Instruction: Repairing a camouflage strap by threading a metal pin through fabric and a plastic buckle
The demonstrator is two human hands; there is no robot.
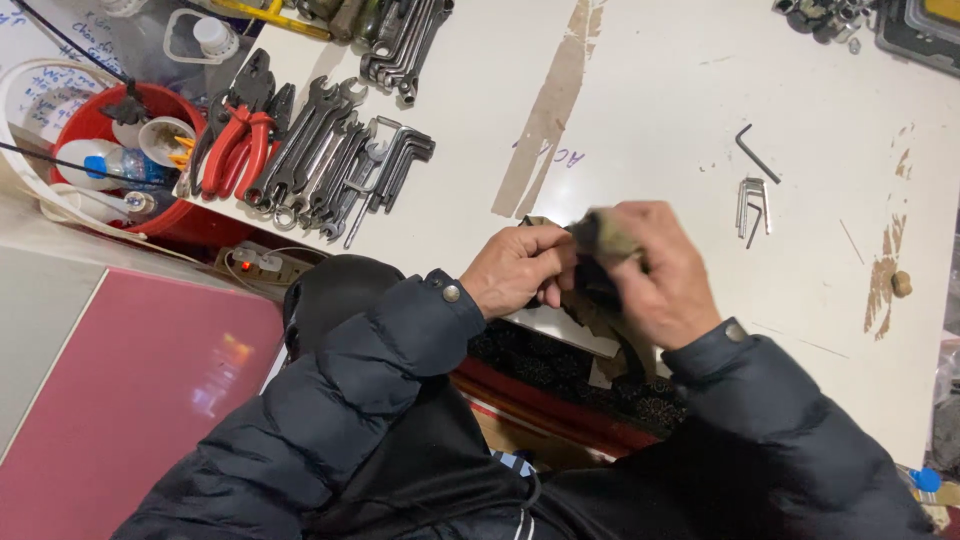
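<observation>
At white workbench (650, 90) edge, left hand (520, 268) and right hand (655, 270) both clamp dark rag (600, 245), blurred; wrenches (320, 150) lie well apart

White scuffed worktable (700, 90) above pink and grey floor (130, 380).

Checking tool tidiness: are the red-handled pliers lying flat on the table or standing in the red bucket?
Lying flat. The red-handled pliers rest on the white table beside the row of wrenches, outside the red bucket.
</observation>
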